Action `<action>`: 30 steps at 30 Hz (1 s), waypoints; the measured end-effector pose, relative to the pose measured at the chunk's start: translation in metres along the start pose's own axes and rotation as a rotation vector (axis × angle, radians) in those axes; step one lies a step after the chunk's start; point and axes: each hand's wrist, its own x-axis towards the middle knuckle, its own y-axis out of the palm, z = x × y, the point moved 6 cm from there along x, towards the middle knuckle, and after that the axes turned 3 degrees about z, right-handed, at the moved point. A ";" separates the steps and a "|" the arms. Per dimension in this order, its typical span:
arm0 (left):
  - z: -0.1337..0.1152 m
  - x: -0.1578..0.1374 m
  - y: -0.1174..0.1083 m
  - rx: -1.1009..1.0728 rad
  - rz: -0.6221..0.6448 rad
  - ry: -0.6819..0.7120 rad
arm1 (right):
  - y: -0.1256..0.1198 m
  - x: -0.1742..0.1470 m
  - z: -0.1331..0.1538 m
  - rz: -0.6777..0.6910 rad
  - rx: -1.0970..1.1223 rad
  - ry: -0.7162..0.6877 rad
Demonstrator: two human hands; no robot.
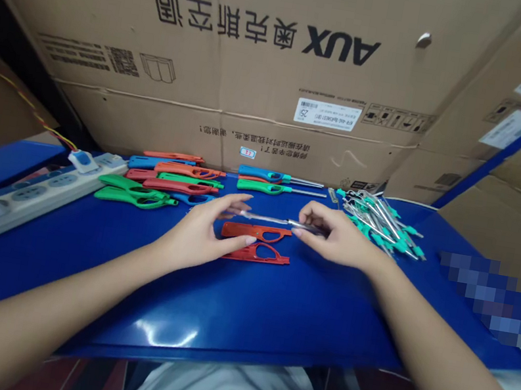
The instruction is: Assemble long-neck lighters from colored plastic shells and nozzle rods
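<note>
My right hand (338,235) pinches a thin metal lighter tube (294,223). From it a pale, slender wire or clear sleeve (264,218) points toward my left hand (199,228). The fingers of that left hand are apart, around the pale piece's tip, and I see no firm grip on it. Below lie two red lighter-handle halves (264,233) on the blue table; my left thumb and palm partly cover them. Assembled lighters with blue and green handles (259,187) rest just behind my hands.
Several orange, blue, red and green handle shells (164,175) are piled at the left, beside a white power strip (63,179). A heap of metal tubes with teal ends (383,222) lies at the right. Cardboard (259,82) walls off the back of the blue table (241,311).
</note>
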 end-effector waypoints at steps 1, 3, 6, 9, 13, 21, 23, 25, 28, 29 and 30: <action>-0.001 -0.001 0.003 -0.049 0.011 -0.009 | 0.005 0.000 0.003 0.021 0.000 -0.012; -0.004 -0.002 0.007 -0.095 0.037 -0.013 | 0.012 0.001 0.004 0.045 -0.007 -0.030; -0.009 -0.004 0.010 -0.081 0.060 -0.009 | 0.017 0.001 0.002 0.068 -0.026 -0.056; -0.009 -0.005 0.011 -0.112 0.056 -0.024 | 0.019 0.002 -0.002 0.077 -0.057 -0.073; -0.006 -0.004 0.010 -0.122 0.044 -0.028 | 0.017 0.002 -0.003 0.049 -0.092 -0.075; -0.004 -0.002 0.011 -0.178 0.039 -0.036 | 0.013 -0.001 -0.002 0.027 -0.177 -0.099; -0.004 -0.002 0.012 -0.195 0.042 -0.033 | 0.012 -0.001 -0.002 0.028 -0.210 -0.119; -0.005 -0.002 0.013 -0.207 0.047 -0.017 | 0.012 -0.001 0.000 0.036 -0.224 -0.157; -0.004 -0.002 0.013 -0.204 0.044 -0.019 | 0.010 0.001 0.004 0.035 -0.211 -0.214; -0.003 -0.002 0.013 -0.213 0.043 -0.039 | 0.009 0.001 0.005 0.029 -0.204 -0.226; -0.001 -0.002 0.014 -0.235 0.045 -0.072 | 0.008 0.001 0.006 0.021 -0.199 -0.234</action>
